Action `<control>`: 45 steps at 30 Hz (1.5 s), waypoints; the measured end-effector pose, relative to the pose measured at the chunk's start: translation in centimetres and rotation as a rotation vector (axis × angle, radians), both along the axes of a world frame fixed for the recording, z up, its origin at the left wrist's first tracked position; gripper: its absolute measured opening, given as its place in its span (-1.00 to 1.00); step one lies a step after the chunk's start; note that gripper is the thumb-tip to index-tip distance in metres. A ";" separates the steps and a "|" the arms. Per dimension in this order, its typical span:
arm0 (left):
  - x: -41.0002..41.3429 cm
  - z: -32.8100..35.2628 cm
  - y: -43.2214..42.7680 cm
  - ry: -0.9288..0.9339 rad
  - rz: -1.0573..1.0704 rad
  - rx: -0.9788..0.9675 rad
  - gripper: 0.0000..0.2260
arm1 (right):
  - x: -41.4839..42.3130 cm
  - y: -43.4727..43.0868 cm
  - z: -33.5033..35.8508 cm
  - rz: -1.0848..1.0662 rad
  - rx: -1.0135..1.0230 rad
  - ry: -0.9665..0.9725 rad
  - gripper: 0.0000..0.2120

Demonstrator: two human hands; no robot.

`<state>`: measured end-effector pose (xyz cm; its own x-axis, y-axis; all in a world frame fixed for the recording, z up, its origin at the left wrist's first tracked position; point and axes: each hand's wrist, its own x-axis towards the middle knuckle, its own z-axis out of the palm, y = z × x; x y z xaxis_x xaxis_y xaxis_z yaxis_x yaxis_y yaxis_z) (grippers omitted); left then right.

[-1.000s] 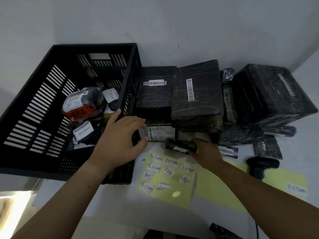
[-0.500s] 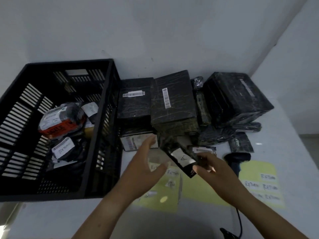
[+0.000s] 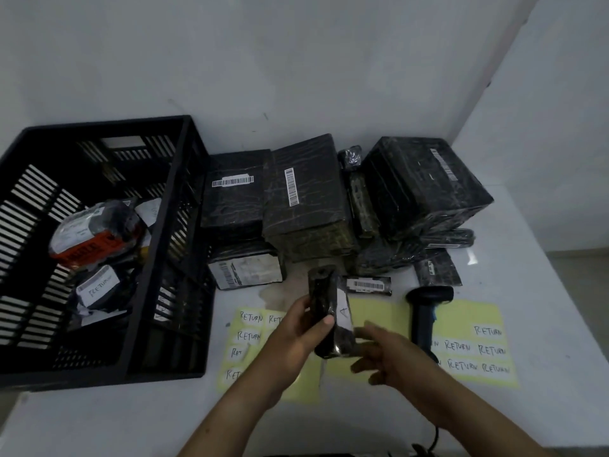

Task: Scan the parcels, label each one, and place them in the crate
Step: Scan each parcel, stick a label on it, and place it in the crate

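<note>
**While the left hand (image 3: 293, 341) grips a small parcel (image 3: 326, 301), the right hand (image 3: 392, 361) hangs loose beside it**

Where the two forearms meet above the white table (image 3: 547, 291), the small black-wrapped parcel stands nearly upright in the air. It is over a yellow label sheet (image 3: 250, 338), not in the crate (image 3: 174, 245). The left thumb presses its front, next to a white patch with a handwritten mark, and the fingers curl round behind. The right hand is blurred. Its fingers are spread and relaxed, holding nothing, just beside the parcel's lower end — whether they touch it cannot be told. The black slatted crate sits to the left with wrapped parcels (image 3: 95, 232) in it, one marked RETURN. By the wall lie more black-wrapped boxes (image 3: 421, 189), some with barcode strips. A black scanner (image 3: 425, 311) lies partly on a second yellow sheet (image 3: 478, 354) of RETURN labels.
</note>
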<state>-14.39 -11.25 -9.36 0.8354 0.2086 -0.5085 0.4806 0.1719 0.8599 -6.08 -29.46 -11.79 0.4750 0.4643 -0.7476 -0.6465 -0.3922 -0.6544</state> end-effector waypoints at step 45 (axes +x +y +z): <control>3.5 -2.1 3.1 -0.130 0.091 0.176 -0.61 | -4.6 -4.1 10.3 -0.090 0.316 -0.375 -0.35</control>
